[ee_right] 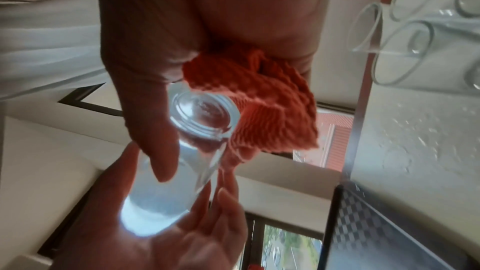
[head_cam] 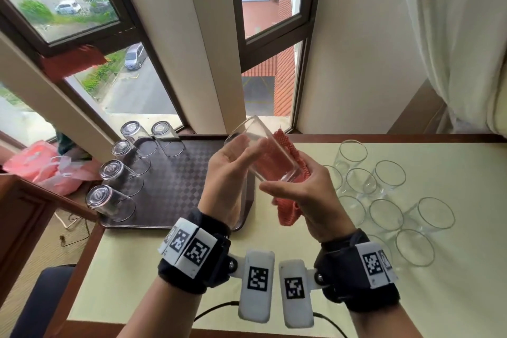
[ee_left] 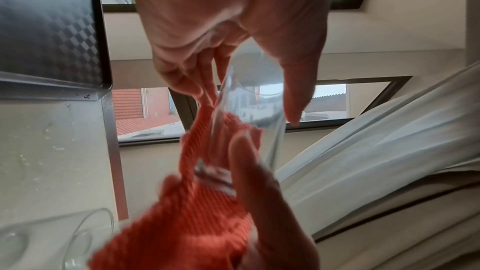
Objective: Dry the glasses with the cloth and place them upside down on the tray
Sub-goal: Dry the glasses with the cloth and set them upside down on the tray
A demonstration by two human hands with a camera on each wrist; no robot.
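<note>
Drying step is in hand. The left hand (head_cam: 230,173) is holding a clear glass (head_cam: 263,151) tilted in the air above the near right corner of the tray (head_cam: 175,189), fingers curled around its wall near the open rim, thumb across the side. The right hand (head_cam: 304,200) is cupping the thick base end, the red cloth (head_cam: 288,164) being bunched between palm and glass, with the thumb lying along the near side. The wrist views are blurring, so whether the cloth is reaching inside the glass cannot be told.

Six glasses (head_cam: 123,170) are standing inverted along the tray's left and far edges. Upright glasses (head_cam: 384,200) are waiting on the table (head_cam: 192,269), right of the hands.

Judgement: the next move is calling for finishing the wipe, turning the glass mouth down, and setting it beside the inverted row without knocking a neighbour.
</note>
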